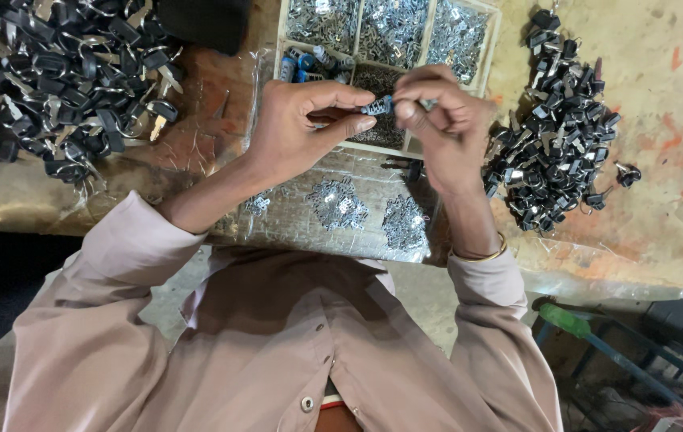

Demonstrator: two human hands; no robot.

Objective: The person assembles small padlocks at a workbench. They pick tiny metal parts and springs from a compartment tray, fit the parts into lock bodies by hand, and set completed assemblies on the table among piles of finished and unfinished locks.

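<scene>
Head-worn view, straight down, close over workbench [661, 64]

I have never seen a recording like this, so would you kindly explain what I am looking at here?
There is no machine: one camera on a person's head looks down at their own bare hands. The left hand and right hand pinch a small metal part between the fingertips, above a workbench. Behind them stands a divided tray of small silvery pieces. Heaps of black-headed keys lie at the left and right. Small piles of metal pieces lie on a plastic sheet below the hands.
</scene>
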